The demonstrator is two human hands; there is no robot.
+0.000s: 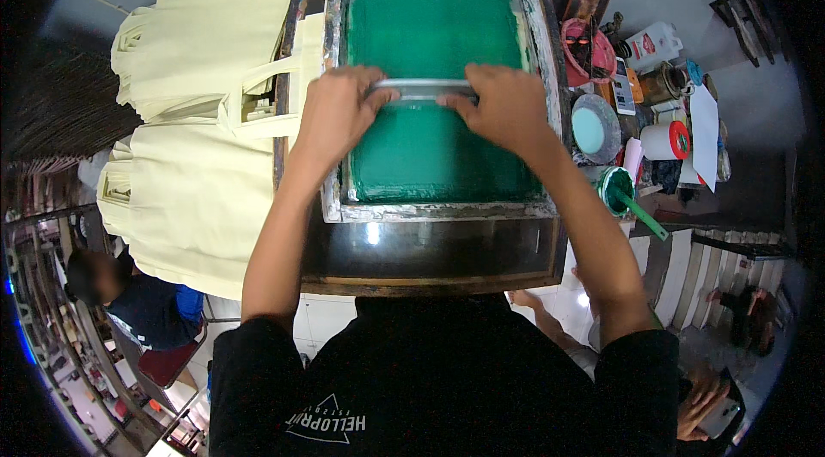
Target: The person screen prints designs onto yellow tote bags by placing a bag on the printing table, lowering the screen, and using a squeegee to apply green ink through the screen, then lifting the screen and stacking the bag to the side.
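Both my hands grip a pale squeegee (421, 89) that lies across the middle of a screen printing frame (447, 213). My left hand (337, 104) is closed around its left end, and my right hand (509, 104) around its right end. Wet-looking green ink (434, 27) covers the mesh on both sides of the squeegee. The squeegee is slightly blurred, and its lower edge is hard to make out. A cream cloth bag (307, 53) reaches out from the frame's left side; whatever lies beneath the mesh is hidden.
Stacked cream cloth bags (206, 18) stand at the left. On the right are a pink basket (588, 51), a bowl of pale mint liquid (589, 130), a white tub with a red lid (662, 141) and an ink jar with a green-handled tool (644, 218). A person (155, 311) sits at far left.
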